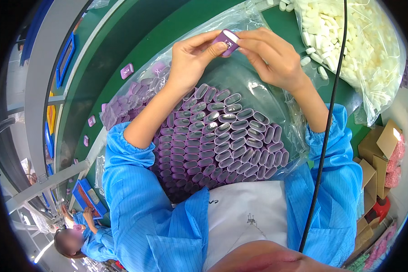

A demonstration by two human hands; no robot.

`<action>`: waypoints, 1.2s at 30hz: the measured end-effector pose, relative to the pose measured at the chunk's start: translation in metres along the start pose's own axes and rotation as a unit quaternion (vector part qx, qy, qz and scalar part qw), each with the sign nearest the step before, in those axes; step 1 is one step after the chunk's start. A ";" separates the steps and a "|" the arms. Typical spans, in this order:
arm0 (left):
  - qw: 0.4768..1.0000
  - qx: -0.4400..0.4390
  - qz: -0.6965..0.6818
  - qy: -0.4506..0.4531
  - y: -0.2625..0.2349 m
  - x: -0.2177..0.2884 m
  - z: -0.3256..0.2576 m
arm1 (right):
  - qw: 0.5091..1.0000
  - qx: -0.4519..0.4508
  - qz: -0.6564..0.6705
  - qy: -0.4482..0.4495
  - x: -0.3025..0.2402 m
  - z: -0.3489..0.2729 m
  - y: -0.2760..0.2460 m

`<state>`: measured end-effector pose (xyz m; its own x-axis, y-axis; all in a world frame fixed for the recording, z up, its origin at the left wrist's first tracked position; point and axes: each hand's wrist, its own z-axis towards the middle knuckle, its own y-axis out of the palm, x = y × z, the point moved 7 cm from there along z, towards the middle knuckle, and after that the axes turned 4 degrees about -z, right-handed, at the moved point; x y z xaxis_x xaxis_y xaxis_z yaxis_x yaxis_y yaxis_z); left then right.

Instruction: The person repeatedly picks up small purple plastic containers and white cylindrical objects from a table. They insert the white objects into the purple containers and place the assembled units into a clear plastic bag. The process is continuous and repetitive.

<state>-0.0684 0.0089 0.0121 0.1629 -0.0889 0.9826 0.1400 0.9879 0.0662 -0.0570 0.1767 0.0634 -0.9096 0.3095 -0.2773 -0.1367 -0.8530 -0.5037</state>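
High in the view, my left hand (190,59) is closed around a small purple oval case (229,49), thumb on its printed side. A white insert (231,36) shows in the case's mouth. My right hand (276,56) has its fingers pinched at that end, touching the white insert; its fingertips partly hide the contact. Below my hands, many purple oval shells (208,136) stand packed in rows with their hollow ends up, on a clear plastic sheet (247,81).
A clear bag of white inserts (340,36) lies at the upper right, with several loose inserts beside it. Purple cases (127,70) sit on the green conveyor belt (138,41) to the left. A black cable (333,99) hangs across the right side. Another person (84,242) works at lower left.
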 end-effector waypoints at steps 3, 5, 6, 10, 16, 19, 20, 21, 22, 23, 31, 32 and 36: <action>0.998 0.022 0.047 0.032 -0.009 0.011 0.009 | 0.987 0.039 0.096 0.125 0.022 0.001 -0.009; 0.986 0.049 0.152 0.042 -0.033 0.029 0.024 | 0.961 0.020 0.128 0.246 0.051 0.001 -0.031; 0.970 0.082 0.225 0.046 -0.051 0.030 0.033 | 0.953 -0.006 0.082 0.292 0.071 -0.005 -0.048; 0.911 0.165 0.368 -0.087 -0.150 -0.012 0.055 | 0.868 -0.264 -0.158 0.390 0.093 -0.035 -0.084; 0.680 0.220 0.699 0.026 -0.149 0.000 0.042 | 0.870 -0.362 -0.153 0.297 0.084 -0.062 -0.060; 0.819 0.070 0.559 0.114 -0.108 0.034 0.044 | 0.875 -0.369 -0.102 0.295 0.087 -0.067 -0.057; 0.820 -0.029 0.563 0.098 -0.084 0.039 0.041 | 0.876 -0.366 -0.082 0.305 0.084 -0.067 -0.058; 0.812 -0.125 0.564 0.082 -0.060 0.048 0.031 | 0.877 -0.361 -0.058 0.313 0.081 -0.066 -0.059; 0.797 -0.220 0.558 0.068 -0.038 0.049 0.021 | 0.874 -0.358 -0.059 0.324 0.078 -0.066 -0.061; 0.783 -0.216 0.581 0.053 -0.029 0.050 0.014 | 0.872 -0.355 -0.054 0.331 0.072 -0.064 -0.060; 0.752 -0.219 0.620 0.038 -0.017 0.048 0.006 | 0.927 -0.201 -0.109 0.296 0.080 -0.059 -0.067; 0.760 -0.222 0.609 0.035 -0.015 0.049 0.008 | 0.943 -0.149 -0.117 0.273 0.076 -0.047 -0.072; 0.787 -0.218 0.576 0.009 -0.021 0.048 0.009 | 0.962 -0.068 -0.076 0.252 0.071 -0.022 -0.078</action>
<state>-0.0720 -0.0145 0.0591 0.4407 0.8295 0.3433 0.2102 0.2764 -0.9378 -0.1021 0.2748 0.0650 -0.5723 0.6204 -0.5363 -0.1701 -0.7295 -0.6625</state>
